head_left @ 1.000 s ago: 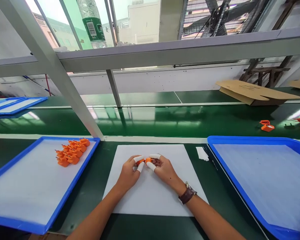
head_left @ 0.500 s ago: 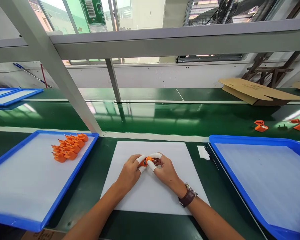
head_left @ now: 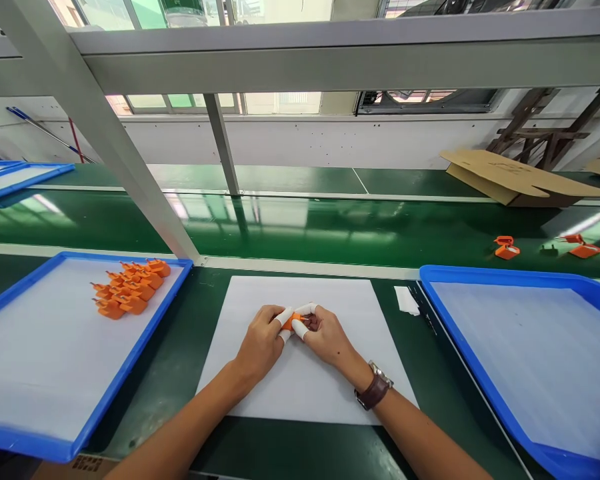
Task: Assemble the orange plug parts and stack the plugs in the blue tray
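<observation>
Both hands meet over a white sheet on the green bench. Between their fingertips is a small orange plastic part, mostly covered by the fingers. My left hand pinches its left side; my right hand grips it from the right. White finger cots cover the thumbs and index fingers. A brown-strapped watch sits on my right wrist. Several similar orange parts lie in rows in the left blue-rimmed tray.
To the right stands another blue-rimmed tray, with a white scrap beside it. Orange pieces lie on the green conveyor behind. A cardboard piece rests beyond it. A grey frame post slants down at left.
My view has tilted down slightly. Both hands still hold the orange part, whose dark inner side showed before and is now turned out of sight. The orange pieces on the conveyor have shifted left.
</observation>
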{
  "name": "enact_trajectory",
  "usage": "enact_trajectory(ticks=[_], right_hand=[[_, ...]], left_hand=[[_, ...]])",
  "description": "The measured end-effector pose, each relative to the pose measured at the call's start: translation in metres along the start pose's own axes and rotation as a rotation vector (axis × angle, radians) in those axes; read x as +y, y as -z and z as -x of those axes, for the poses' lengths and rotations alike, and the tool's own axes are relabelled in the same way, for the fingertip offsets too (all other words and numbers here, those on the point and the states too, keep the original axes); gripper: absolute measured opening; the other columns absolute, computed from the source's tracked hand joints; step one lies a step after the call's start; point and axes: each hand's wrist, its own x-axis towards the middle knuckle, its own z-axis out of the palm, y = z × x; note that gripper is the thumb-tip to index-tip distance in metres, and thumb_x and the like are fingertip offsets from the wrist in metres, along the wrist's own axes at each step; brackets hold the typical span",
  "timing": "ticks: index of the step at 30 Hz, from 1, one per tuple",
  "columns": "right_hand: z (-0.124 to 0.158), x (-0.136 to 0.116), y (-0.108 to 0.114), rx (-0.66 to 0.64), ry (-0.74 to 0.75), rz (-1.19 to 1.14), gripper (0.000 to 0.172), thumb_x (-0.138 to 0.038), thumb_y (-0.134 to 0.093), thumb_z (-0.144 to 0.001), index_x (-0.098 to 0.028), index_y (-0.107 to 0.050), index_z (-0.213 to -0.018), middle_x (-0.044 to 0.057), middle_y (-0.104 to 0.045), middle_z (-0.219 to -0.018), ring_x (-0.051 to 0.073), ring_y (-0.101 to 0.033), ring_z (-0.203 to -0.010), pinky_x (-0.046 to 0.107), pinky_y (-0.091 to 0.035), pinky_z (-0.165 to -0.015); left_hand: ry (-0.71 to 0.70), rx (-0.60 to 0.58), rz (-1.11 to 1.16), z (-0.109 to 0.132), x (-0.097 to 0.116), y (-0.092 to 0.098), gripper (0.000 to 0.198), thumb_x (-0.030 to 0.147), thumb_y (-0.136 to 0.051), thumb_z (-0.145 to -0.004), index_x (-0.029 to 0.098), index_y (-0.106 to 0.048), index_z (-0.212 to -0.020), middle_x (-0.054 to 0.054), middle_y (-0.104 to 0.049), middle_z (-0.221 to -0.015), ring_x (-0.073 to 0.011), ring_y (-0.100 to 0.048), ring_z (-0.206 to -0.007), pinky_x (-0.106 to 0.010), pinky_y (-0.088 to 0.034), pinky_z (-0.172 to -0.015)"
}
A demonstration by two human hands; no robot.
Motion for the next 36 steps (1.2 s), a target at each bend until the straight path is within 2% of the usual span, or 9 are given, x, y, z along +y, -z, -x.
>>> enact_trajectory(ticks=[8, 12, 16, 20, 24, 27, 30, 33, 36], right_hand=[[-0.006, -0.008, 0.006, -0.048, -0.106, -0.176, 0.021, -0.037, -0.065, -0.086, -0.017, -0.065, -0.091, 0.002, -0.067, -0.07, 0.018, -0.062, -0.062, 0.029, -0.051, -0.058], [-0.01, -0.006, 0.01, 0.029, -0.125, -0.392, 0.044, -0.057, -0.054, -0.093, -0.015, -0.065, -0.097, 0.003, -0.065, -0.071, 0.018, -0.061, -0.057, 0.03, -0.051, -0.053], [-0.012, -0.002, 0.011, 0.068, -0.123, -0.462, 0.049, -0.06, -0.056, -0.092, -0.014, -0.064, -0.106, 0.006, -0.064, -0.083, 0.017, -0.062, -0.061, 0.029, -0.05, -0.05], [-0.009, -0.006, 0.011, 0.006, -0.108, -0.36, 0.041, -0.054, -0.056, -0.093, -0.014, -0.064, -0.095, 0.003, -0.063, -0.072, 0.016, -0.059, -0.057, 0.029, -0.049, -0.053], [-0.003, -0.007, 0.012, -0.024, -0.092, -0.205, 0.039, -0.053, -0.055, -0.094, -0.017, -0.062, -0.083, 0.001, -0.062, -0.063, 0.017, -0.058, -0.055, 0.03, -0.048, -0.057], [-0.001, -0.001, 0.011, -0.045, -0.064, -0.126, 0.039, -0.054, -0.053, -0.094, -0.017, -0.063, -0.086, 0.002, -0.063, -0.065, 0.018, -0.059, -0.056, 0.031, -0.048, -0.059], [-0.002, 0.007, 0.009, -0.064, -0.059, -0.106, 0.039, -0.053, -0.054, -0.092, -0.017, -0.064, -0.1, 0.002, -0.064, -0.067, 0.019, -0.059, -0.058, 0.033, -0.049, -0.059], [-0.003, 0.011, 0.007, -0.083, -0.069, -0.09, 0.042, -0.049, -0.056, -0.088, -0.015, -0.063, -0.113, 0.001, -0.065, -0.067, 0.02, -0.059, -0.058, 0.034, -0.049, -0.059], [-0.003, 0.011, 0.006, -0.091, -0.093, -0.066, 0.044, -0.044, -0.058, -0.085, -0.015, -0.063, -0.117, 0.002, -0.066, -0.067, 0.021, -0.061, -0.06, 0.034, -0.05, -0.061]], left_hand=[[0.125, -0.016, 0.153, -0.004, 0.003, 0.001, 0.038, 0.015, -0.06, -0.087, 0.025, -0.062, -0.123, -0.008, -0.063, -0.112, -0.0236, -0.063, -0.098, -0.04, -0.058, -0.081], [0.441, -0.054, 0.564, -0.014, -0.001, 0.009, 0.036, 0.03, -0.071, -0.084, 0.024, -0.064, -0.12, -0.008, -0.064, -0.118, -0.0231, -0.065, -0.1, -0.04, -0.057, -0.089], [0.653, -0.097, 1.0, -0.025, -0.011, 0.025, 0.031, 0.041, -0.067, -0.088, 0.014, -0.069, -0.102, -0.012, -0.068, -0.103, -0.0234, -0.067, -0.093, -0.041, -0.056, -0.088], [0.671, 0.062, 0.978, -0.026, -0.017, 0.034, 0.034, 0.044, -0.07, -0.085, 0.013, -0.071, -0.097, -0.013, -0.069, -0.102, -0.0208, -0.065, -0.086, -0.034, -0.055, -0.075], [0.679, 0.285, 0.789, -0.019, -0.021, 0.05, 0.043, 0.039, -0.079, -0.075, 0.015, -0.07, -0.109, -0.011, -0.069, -0.112, -0.022, -0.064, -0.095, -0.031, -0.053, -0.074], [0.663, 0.484, 0.657, -0.01, -0.034, 0.089, 0.049, 0.036, -0.081, -0.072, 0.016, -0.068, -0.115, -0.01, -0.07, -0.113, -0.0241, -0.065, -0.102, -0.035, -0.054, -0.084], [0.656, 0.69, 0.402, 0.006, -0.061, 0.154, 0.049, 0.038, -0.078, -0.075, 0.015, -0.066, -0.117, -0.01, -0.07, -0.113, -0.0241, -0.065, -0.104, -0.038, -0.053, -0.091], [0.786, 0.9, 0.028, 0.029, -0.096, 0.22, 0.057, 0.04, -0.069, -0.082, 0.013, -0.056, -0.131, -0.011, -0.067, -0.117, -0.023, -0.064, -0.106, -0.036, -0.053, -0.091], [0.932, 0.935, -0.112, 0.059, -0.128, 0.26, 0.063, 0.034, -0.073, -0.075, 0.009, -0.056, -0.13, -0.013, -0.065, -0.113, -0.0272, -0.062, -0.105, -0.041, -0.05, -0.093]])
